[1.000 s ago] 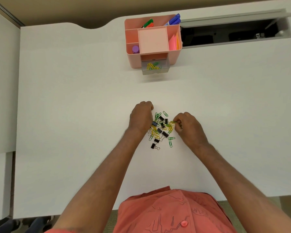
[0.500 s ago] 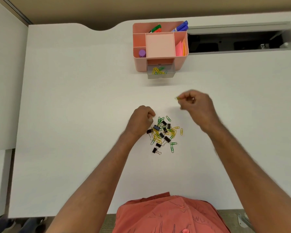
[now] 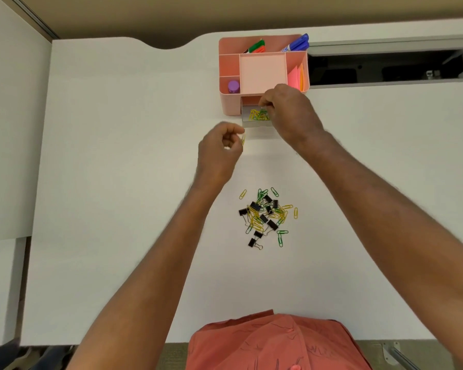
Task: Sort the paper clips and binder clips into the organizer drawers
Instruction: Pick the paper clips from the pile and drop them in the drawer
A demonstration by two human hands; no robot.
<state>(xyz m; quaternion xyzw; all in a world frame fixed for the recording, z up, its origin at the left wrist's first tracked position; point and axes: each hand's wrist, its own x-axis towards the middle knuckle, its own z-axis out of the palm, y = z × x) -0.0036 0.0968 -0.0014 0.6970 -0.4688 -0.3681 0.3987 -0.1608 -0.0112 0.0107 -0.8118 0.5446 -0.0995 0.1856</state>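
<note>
A pile of yellow and green paper clips and black binder clips (image 3: 265, 214) lies mid-table. The pink organizer (image 3: 229, 102) stands at the back, its clear drawer (image 3: 254, 124) pulled out with several yellow and green paper clips (image 3: 257, 115) inside. My right hand (image 3: 292, 116) hovers over the drawer, thumb and forefinger pinched, a green clip just under the fingertips. My left hand (image 3: 219, 150) is raised left of the drawer and pinches a yellow paper clip (image 3: 243, 140).
Markers (image 3: 297, 44), a purple cap (image 3: 233, 86) and sticky notes (image 3: 296, 76) fill the organizer's top compartments. An open cable tray slot (image 3: 385, 68) runs along the back right. White table (image 3: 118, 182); another desk borders the left.
My right hand has carried its clip from above the pile to over the open drawer. My left hand has lifted off the pile with a yellow clip and moved toward the drawer.
</note>
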